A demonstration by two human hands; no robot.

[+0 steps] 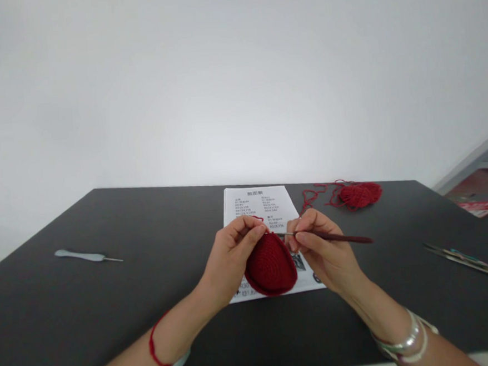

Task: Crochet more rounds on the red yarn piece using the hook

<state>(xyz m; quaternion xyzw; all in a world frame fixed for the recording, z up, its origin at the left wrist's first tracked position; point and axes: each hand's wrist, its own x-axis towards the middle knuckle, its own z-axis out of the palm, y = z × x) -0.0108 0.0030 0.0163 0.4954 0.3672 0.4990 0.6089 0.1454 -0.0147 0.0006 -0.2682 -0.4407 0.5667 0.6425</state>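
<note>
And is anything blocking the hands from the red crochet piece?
Nothing visible does: the left hand pinches the red crochet piece directly, and the hook in the right hand lies at its upper edge.

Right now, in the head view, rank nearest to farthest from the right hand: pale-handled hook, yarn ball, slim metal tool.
1. Yarn ball, beyond the right hand
2. Slim metal tool, on the right
3. Pale-handled hook, far left
</note>
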